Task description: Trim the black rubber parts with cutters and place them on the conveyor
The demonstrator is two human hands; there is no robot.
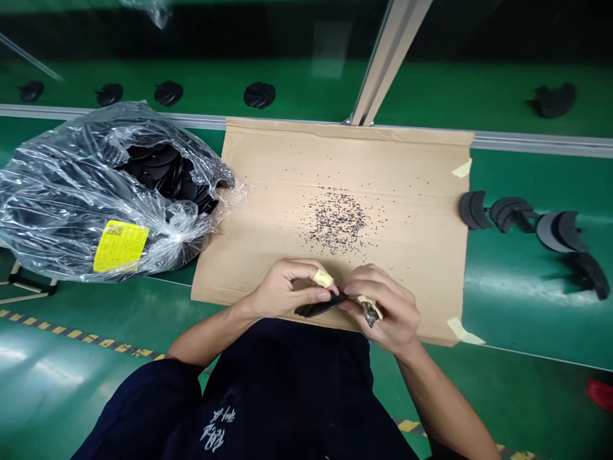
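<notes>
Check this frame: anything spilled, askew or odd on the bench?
Yes: a scatter of small dark specks lies loose on the cardboard sheet, just beyond the hands. The left hand and right hand hold a black part between them. The cardboard's taped corner sits slightly lifted.

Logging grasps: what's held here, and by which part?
Left hand pinches a flat black part at its right end. Right hand holds a small metal tool against that end; its grip point is hidden.
</notes>
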